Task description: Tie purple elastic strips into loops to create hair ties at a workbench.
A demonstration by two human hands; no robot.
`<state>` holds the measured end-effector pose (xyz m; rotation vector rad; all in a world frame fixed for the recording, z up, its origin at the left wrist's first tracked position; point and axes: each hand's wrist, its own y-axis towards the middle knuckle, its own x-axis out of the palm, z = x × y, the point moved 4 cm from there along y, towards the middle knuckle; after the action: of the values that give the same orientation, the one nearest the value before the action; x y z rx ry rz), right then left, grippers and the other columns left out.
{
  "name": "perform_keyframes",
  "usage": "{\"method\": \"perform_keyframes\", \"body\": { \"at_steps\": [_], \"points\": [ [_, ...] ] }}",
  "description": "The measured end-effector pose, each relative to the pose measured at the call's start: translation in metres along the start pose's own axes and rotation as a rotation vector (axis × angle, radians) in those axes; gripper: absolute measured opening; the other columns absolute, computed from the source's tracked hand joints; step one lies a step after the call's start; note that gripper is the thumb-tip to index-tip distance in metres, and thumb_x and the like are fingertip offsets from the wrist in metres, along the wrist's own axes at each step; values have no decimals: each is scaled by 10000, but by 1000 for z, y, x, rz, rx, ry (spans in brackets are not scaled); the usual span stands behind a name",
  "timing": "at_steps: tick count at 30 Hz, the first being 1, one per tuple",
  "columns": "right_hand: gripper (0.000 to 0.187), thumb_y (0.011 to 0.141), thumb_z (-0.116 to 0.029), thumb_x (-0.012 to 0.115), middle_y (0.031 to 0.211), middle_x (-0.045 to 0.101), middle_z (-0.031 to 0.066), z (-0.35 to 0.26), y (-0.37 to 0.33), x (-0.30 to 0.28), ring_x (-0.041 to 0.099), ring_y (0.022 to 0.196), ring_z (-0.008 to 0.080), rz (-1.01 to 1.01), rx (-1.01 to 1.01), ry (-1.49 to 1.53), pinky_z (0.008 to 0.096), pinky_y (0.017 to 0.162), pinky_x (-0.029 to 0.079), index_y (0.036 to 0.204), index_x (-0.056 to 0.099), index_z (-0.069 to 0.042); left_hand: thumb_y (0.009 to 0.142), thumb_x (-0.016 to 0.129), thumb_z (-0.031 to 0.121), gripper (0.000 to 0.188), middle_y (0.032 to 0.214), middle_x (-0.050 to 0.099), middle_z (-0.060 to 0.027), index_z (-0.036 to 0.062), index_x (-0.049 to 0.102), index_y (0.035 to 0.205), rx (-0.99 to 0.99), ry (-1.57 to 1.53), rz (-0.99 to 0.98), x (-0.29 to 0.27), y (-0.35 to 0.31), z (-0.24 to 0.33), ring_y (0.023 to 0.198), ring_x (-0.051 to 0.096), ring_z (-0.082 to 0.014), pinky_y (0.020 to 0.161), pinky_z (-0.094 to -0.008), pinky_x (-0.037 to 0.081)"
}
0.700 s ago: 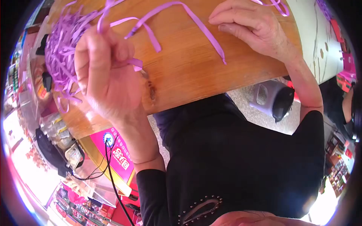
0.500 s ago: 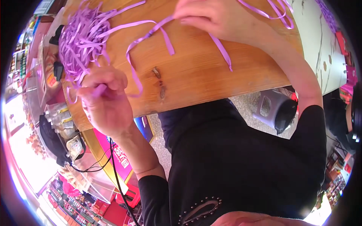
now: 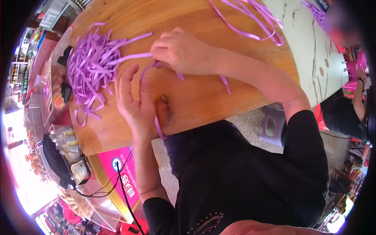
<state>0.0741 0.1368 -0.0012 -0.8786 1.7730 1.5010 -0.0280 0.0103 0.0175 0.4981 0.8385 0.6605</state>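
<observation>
Right hand moved left, holding purple ribbon.

A brown wooden desk with a curved edge stands beside a white, dark-veined tabletop. Below are a speckled grey floor and a grey plastic stool; glaring white light fills the left.

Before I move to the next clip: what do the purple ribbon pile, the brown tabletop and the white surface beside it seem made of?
Purple ribbon pile: satin-like fabric or plastic, judging by soft sheen. Brown tabletop: likely varnished wood, showing grain, a dark knot, slight shine. White surface: smooth stone or marble-patterned board; dark veins fit both.
</observation>
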Motion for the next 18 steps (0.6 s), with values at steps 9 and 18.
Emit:
{"method": "perform_keyframes", "body": {
  "at_steps": [9, 18],
  "points": [
    [216, 736, -156, 619, 781, 582, 35, -34, -15, -78, 568, 741, 195, 235, -203, -51, 338, 706, 443, 928, 626, -57, 890, 569, -4, 157, 934, 610, -16, -18, 616, 1039, -407, -892, -247, 22, 8, 25, 860, 534, -76, 774, -202, 419],
    [104, 671, -171, 596, 663, 481, 3, -46, -22, -99, 515, 666, 178, 281, -251, -110, 320, 661, 421, 688, 539, -85, 827, 611, -52, 72, 794, 554, 22, -15, 629, 886, -227, -454, -352, -1, 12, 22, 684, 459, -45, 588, -176, 346]
  ]
}}
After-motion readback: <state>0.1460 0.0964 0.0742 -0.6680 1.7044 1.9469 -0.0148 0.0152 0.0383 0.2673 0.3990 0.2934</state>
